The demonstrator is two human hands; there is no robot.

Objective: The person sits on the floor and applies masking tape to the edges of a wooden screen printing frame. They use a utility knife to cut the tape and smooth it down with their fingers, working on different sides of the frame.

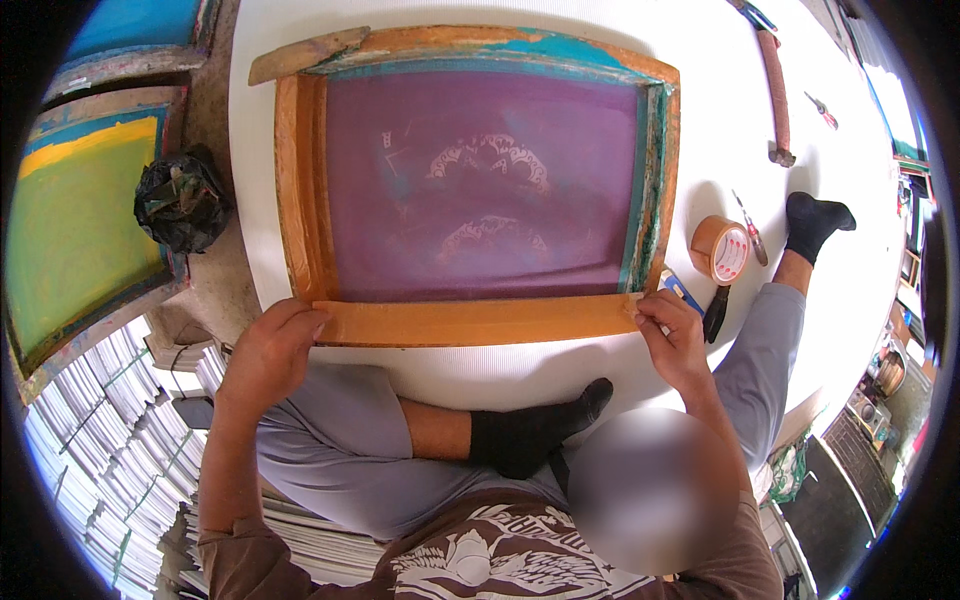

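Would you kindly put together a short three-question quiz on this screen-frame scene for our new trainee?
1. True or false: both hands rest on the near edge of the wooden screen frame.
2. Which lies closest to the right hand? A) the hammer B) the roll of tape C) the black bag
3. What colour is the mesh inside the frame?

Key
1. True: the left hand presses the strip of brown tape at the near left corner, the right hand at the near right corner.
2. B.
3. Purple, with a faint pale pattern.
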